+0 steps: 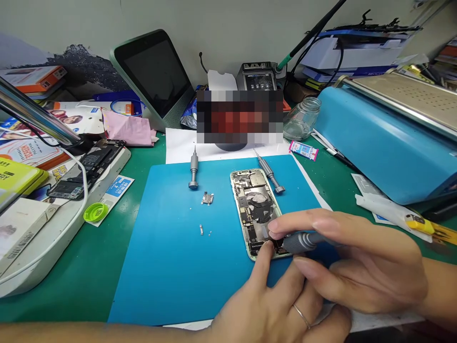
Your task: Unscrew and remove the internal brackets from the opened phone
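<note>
An opened smartphone (259, 205) lies on the blue mat, its back cover off and its inner parts bare. My right hand (374, 257) grips a grey precision screwdriver (302, 242) between thumb and fingers, its tip end over the phone's lower part. My left hand (271, 309), wearing a ring, presses its index fingertip on the phone's bottom end, with the other fingers curled by the lower edge. What lies under the fingertips is hidden. Two more screwdrivers lie beyond, one grey (193, 167) and another (270, 172) near the phone's top right.
Small metal plates (207, 198) and a tiny strip (201, 230) lie on the blue mat (171, 276). A second dismantled phone (89, 166) rests at left near a green cap (95, 212). Behind stand a tablet-like screen (153, 71), a glass jar (303, 118) and a blue machine (378, 143).
</note>
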Motion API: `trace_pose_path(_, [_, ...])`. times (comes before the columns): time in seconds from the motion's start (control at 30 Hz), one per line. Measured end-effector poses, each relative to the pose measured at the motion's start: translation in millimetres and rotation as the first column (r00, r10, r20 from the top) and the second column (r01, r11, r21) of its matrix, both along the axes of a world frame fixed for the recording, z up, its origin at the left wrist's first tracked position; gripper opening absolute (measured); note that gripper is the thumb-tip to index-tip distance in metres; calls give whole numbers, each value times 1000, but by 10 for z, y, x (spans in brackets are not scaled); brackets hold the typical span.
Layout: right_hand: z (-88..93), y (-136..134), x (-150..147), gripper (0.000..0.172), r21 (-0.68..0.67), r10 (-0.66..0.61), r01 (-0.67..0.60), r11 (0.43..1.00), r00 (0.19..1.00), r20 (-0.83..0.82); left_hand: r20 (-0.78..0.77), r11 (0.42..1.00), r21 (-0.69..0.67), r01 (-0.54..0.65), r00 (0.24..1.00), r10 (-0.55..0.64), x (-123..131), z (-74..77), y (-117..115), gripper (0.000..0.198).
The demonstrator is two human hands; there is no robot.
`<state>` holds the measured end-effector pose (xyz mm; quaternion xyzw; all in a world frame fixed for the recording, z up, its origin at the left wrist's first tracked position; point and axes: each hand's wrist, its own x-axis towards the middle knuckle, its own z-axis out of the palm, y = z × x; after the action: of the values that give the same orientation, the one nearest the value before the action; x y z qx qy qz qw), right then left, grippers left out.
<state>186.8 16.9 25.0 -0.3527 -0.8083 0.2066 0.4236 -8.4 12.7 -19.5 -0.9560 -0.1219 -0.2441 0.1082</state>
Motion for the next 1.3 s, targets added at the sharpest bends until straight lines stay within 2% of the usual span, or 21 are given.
trace_pose_path(0.13, [-7,16,11,89,-30,-46,47,998,999,16,13,1000,-15,6,1000,-6,2,-17,-4,33])
trace_pose_path(0.33, [-67,19,38,90,0,-30,30,1000,999,-45,15,999,-39,10,1000,-10,0,-40,-13,32])
trace_pose_path(0.63, [8,41,-6,90,-16,-36,34,999,993,-111,-13,998,-62,9,1000,-10,-8,-14,-21,33])
trace_pose_path(1.0, [68,82,-4,89,16,-66,68,998,993,-96,23,999,-31,39,999,-39,-4,-49,8,34])
trace_pose_path(1.3, [69,74,6,90,32,-86,88,996,995,-58,3,999,-45,2,1000,-2,2,-21,-24,34])
